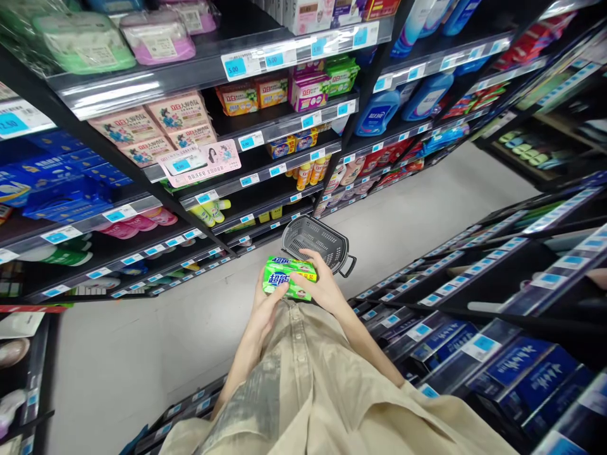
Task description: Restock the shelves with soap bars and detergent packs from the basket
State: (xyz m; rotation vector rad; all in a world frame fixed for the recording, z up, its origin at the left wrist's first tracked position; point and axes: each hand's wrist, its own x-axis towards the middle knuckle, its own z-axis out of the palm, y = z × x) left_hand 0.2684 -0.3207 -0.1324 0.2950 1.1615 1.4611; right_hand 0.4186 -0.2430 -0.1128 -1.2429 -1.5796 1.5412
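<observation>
A green pack of laundry soap (298, 292) with blue and yellow printing is held close in front of my body. My left hand (267, 305) grips its left end, with the thumb across the front. On the right end, my right hand (320, 284) has its fingers over the top and its thumb on the front face. Beyond the pack, a dark grey shopping basket (327, 243) rests on the floor, its handle at the right side. No contents show in the part of the basket I can see.
Shelves with price tags (279, 58) run along the far side, stocked with pink soap boxes (152, 123), orange soap packs (239, 98) and blue detergent bottles (378, 112). Near shelves with blue boxes (531, 373) stand close on my right. The pale floor (190, 341) runs between them.
</observation>
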